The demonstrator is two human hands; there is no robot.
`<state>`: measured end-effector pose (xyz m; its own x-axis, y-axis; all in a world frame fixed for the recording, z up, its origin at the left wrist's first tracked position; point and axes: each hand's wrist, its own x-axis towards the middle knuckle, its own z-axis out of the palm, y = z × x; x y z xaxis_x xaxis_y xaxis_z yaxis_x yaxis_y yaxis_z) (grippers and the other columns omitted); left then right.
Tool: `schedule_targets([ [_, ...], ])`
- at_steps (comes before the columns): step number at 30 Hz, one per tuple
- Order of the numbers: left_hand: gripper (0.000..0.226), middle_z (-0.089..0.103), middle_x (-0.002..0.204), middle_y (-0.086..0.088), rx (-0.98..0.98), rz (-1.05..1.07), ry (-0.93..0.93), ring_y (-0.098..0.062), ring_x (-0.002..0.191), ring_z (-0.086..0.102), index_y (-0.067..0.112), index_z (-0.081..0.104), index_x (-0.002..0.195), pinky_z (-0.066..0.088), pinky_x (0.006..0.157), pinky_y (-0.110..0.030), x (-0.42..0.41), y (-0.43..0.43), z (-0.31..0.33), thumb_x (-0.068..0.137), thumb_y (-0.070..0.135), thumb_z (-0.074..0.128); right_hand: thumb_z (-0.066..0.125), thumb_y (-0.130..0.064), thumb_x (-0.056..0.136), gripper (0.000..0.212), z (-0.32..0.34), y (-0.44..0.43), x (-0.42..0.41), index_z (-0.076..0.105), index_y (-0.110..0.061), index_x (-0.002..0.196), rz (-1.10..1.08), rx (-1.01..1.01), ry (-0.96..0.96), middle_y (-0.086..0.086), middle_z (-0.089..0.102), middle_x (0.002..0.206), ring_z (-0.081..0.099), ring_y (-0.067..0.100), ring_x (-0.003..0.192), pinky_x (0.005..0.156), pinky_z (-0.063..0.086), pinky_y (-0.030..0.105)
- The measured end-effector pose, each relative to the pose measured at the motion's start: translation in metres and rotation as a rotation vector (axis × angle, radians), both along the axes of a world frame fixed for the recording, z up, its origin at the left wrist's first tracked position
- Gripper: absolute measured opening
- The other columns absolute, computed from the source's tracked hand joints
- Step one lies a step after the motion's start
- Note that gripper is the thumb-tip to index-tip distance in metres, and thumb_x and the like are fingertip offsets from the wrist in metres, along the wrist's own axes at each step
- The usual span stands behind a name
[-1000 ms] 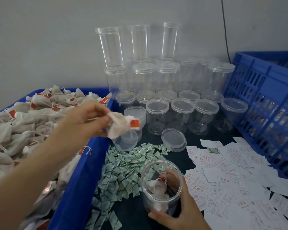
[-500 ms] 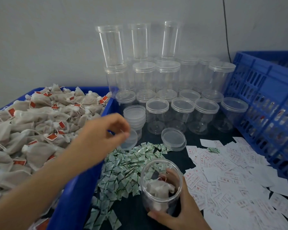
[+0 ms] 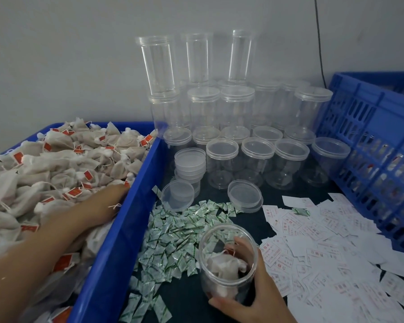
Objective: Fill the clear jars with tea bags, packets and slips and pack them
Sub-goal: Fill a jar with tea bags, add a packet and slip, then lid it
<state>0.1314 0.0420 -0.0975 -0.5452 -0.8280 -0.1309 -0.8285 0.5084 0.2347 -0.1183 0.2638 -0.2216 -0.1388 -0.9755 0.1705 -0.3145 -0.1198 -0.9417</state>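
Tea bags point(image 3: 56, 164) lie heaped under the left hand point(image 3: 103, 203), its fingers point(image 3: 117, 192) sunk in so I can't tell if one's caught; best pinch a single bag clear of its neighbours, then drop it into the open clear jar point(image 3: 226, 264) that the right hand point(image 3: 250, 297) wraps close beside.

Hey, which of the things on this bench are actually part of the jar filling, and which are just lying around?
In use: open jar in the right hand; tea bags, left hand among them; green packets; white slips; empty jars; loose lids.
Lying about: wall cable; blue crate on the right, though it may serve for packing.
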Motion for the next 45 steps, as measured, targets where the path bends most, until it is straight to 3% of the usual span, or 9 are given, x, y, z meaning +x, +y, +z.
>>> schedule_targets([
  [6,0.02,0.066,0.093,-0.006,-0.149,0.122,-0.034,-0.013,0.073,0.055,0.006,0.067,0.106,0.039,0.063,-0.021,0.004,-0.009,-0.006,0.088,0.0,0.058,0.092,-0.062,0.053,0.105,0.0,-0.001,0.001,0.028,-0.063,0.136,-0.003,-0.007,-0.003,-0.031,0.046,0.141,0.047,-0.008,0.13,0.099,0.038,0.006],
  [13,0.019,0.065,0.082,0.004,-0.387,0.289,0.486,-0.011,0.072,0.057,0.018,0.072,0.098,0.045,0.069,-0.031,-0.002,0.02,0.045,0.079,0.015,0.075,0.091,-0.064,0.052,0.106,0.001,0.0,0.001,0.026,-0.063,0.137,-0.004,0.003,0.002,-0.03,0.045,0.142,0.047,-0.008,0.129,0.098,0.042,0.007],
  [17,0.022,0.072,0.081,0.012,-0.179,0.076,0.805,-0.002,0.076,0.065,0.034,0.071,0.086,0.051,0.069,-0.009,-0.034,0.07,0.082,0.066,0.026,0.076,0.092,-0.063,0.053,0.106,-0.001,-0.001,0.001,0.028,-0.062,0.137,-0.009,-0.004,0.004,-0.03,0.045,0.142,0.047,-0.008,0.129,0.099,0.039,0.005],
  [20,0.028,0.073,0.087,0.009,0.053,-0.114,0.889,-0.006,0.082,0.068,0.027,0.074,0.091,0.053,0.077,-0.014,-0.059,0.103,0.089,0.064,0.028,0.073,0.092,-0.062,0.054,0.107,-0.004,-0.001,0.001,0.028,-0.057,0.141,-0.013,-0.008,0.012,-0.027,0.046,0.143,0.048,-0.006,0.129,0.098,0.042,0.006],
  [24,0.027,0.07,0.09,0.012,0.151,-0.282,0.749,-0.006,0.09,0.067,0.025,0.071,0.099,0.056,0.078,-0.021,-0.081,0.125,0.073,0.075,0.014,0.074,0.093,-0.058,0.054,0.102,-0.005,-0.002,0.002,0.032,-0.065,0.135,-0.001,-0.003,-0.017,-0.026,0.054,0.135,0.057,-0.003,0.121,0.099,0.05,0.02],
  [27,0.027,0.069,0.089,0.014,0.067,-0.284,0.714,-0.003,0.088,0.066,0.027,0.07,0.099,0.055,0.072,-0.018,-0.08,0.119,0.066,0.08,0.007,0.072,0.093,-0.057,0.058,0.104,-0.002,-0.001,0.003,0.031,-0.058,0.141,-0.015,-0.018,0.001,-0.025,0.054,0.137,0.055,-0.004,0.123,0.097,0.046,0.012],
  [35,0.026,0.068,0.095,0.001,-0.31,0.174,0.45,0.001,0.077,0.059,0.017,0.065,0.099,0.042,0.068,-0.011,-0.02,0.034,0.053,0.083,-0.004,0.065,0.091,-0.063,0.054,0.105,0.002,0.0,0.001,0.026,-0.062,0.137,-0.007,-0.033,0.027,-0.03,0.044,0.143,0.044,-0.009,0.131,0.102,0.039,0.009],
  [41,0.032,0.057,0.131,-0.01,0.083,0.136,-0.313,-0.023,0.115,0.056,0.007,0.052,0.13,0.043,0.094,-0.026,0.009,0.028,0.023,0.102,0.017,0.041,0.091,-0.064,0.054,0.106,0.001,0.001,0.001,0.027,-0.061,0.138,0.0,-0.022,0.023,-0.028,0.045,0.142,0.046,-0.006,0.131,0.102,0.042,0.016],
  [45,0.033,0.055,0.132,-0.016,0.119,0.107,-0.283,-0.027,0.122,0.052,0.0,0.05,0.131,0.039,0.095,-0.025,0.0,0.033,0.024,0.102,0.008,0.036,0.091,-0.064,0.053,0.105,0.0,0.001,0.001,0.027,-0.062,0.137,-0.007,-0.012,0.015,-0.029,0.047,0.141,0.047,-0.007,0.13,0.099,0.04,0.008],
])
